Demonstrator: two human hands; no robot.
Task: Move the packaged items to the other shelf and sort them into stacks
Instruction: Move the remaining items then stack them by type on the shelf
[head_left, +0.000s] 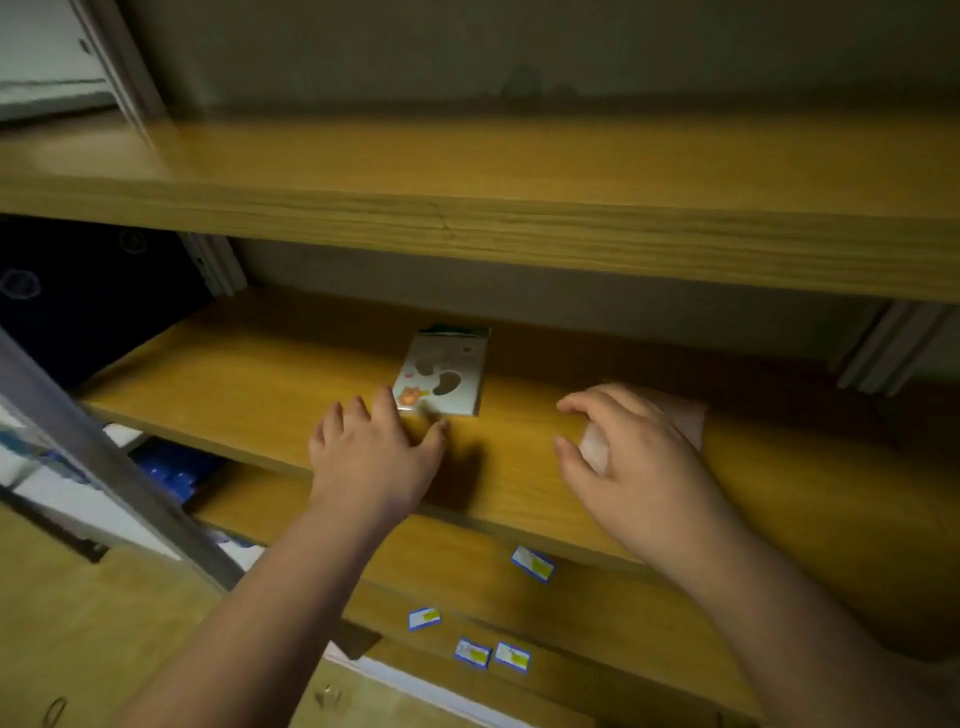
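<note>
- Head view: left hand (371, 457), fingers spread, steadies a white printed flat packet (441, 376) on the wooden middle shelf (260, 364).
- Right hand (631, 457), right of that packet, cups a pale pink packet (685, 423), likely starting another stack.

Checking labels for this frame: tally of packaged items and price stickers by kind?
Printed packet stack by the left hand: 1
Pale pink packet under the right hand: 1
Blue-edged price stickers: 4
Total: 6

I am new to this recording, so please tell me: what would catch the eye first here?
Two bare hands reach onto the middle wooden shelf. The left hand lies open beside a white printed packet; the right hand curls over a pale pink packet. Small blue-edged labels dot the lower shelf edges.
</note>
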